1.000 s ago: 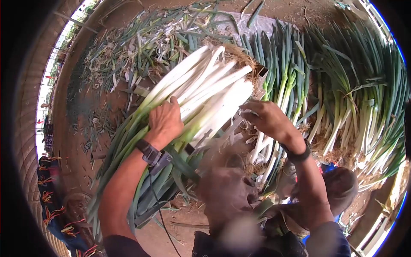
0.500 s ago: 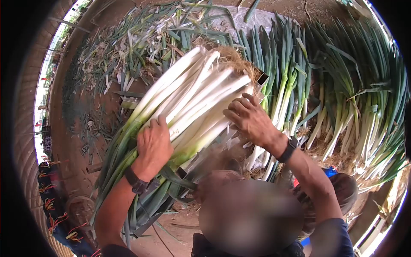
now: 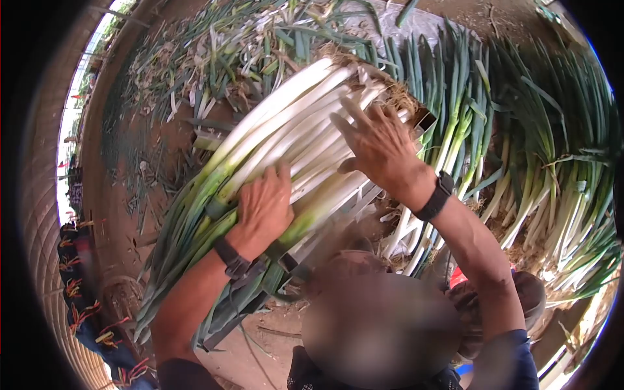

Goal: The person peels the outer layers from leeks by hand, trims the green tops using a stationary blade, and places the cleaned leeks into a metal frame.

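A thick bundle of leeks [image 3: 286, 130] lies slanted across a metal frame [image 3: 424, 119], white stalks and brown roots at the upper right, green leaves trailing to the lower left. My left hand [image 3: 263, 208] presses flat on the bundle's middle, where white turns green. My right hand [image 3: 376, 144] rests on the white stalks near the root end with its fingers spread. Both wrists wear dark bands.
Rows of untrimmed leeks [image 3: 520, 162] lie on the ground to the right, roots toward me. Cut leaves and trimmings [image 3: 214, 58] litter the dirt behind the bundle. Coloured ties [image 3: 84, 312] lie on a dark cloth at the lower left.
My right hand moved up onto the top of the white stalks and spread its fingers. My left hand slid a little to the right along the bundle.
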### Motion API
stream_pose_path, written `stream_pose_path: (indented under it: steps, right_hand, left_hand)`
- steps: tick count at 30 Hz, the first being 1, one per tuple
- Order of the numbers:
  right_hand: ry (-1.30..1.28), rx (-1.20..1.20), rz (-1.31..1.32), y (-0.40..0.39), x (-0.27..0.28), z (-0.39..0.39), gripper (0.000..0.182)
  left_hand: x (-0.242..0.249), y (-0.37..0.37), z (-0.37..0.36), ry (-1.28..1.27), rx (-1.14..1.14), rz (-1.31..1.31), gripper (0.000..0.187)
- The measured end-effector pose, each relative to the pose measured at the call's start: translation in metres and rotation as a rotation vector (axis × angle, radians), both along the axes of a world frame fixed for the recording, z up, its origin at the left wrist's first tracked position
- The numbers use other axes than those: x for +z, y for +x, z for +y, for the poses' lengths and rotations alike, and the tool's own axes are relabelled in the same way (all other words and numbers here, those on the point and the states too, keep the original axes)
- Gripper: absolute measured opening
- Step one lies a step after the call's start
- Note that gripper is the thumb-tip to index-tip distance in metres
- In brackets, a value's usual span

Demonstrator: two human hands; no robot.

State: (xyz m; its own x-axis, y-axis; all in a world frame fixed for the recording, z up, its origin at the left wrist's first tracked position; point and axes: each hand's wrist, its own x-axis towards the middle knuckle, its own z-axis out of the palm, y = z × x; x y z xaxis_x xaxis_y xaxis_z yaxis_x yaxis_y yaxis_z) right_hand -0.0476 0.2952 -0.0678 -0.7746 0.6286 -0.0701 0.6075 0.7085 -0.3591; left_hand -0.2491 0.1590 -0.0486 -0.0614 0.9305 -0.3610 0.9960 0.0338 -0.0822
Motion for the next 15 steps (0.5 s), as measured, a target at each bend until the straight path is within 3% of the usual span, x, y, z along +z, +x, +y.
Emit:
stream_pose_path:
  steps: [3, 4, 6, 7, 10, 15]
  right_hand:
    - [0.031, 0.062, -0.043, -0.014, -0.027, 0.003, 0.088]
    - [-0.113, 0.03, 0.008, -0.009, -0.038, 0.004, 0.095]
    - [-0.092, 0.094, -0.213, -0.006, -0.054, 0.01, 0.095]
    - [-0.076, 0.079, -0.185, -0.004, -0.059, 0.01, 0.094]
    - [-0.128, 0.045, -0.193, -0.005, -0.061, 0.011, 0.092]
    - [-0.092, 0.053, -0.139, -0.003, -0.067, 0.012, 0.096]
  left_hand:
    - [0.009, 0.006, -0.001, 0.049, -0.005, -0.09, 0.067]
    - [0.011, 0.004, -0.004, 0.044, -0.001, -0.085, 0.067]
    - [0.009, 0.001, -0.012, 0.135, -0.132, -0.101, 0.077]
    - [0.016, 0.005, -0.014, 0.09, -0.133, -0.073, 0.085]
    - [0.04, 0.001, -0.036, 0.068, -0.225, 0.198, 0.088]
    - [0.099, -0.008, -0.092, -0.033, -0.147, 0.325, 0.094]
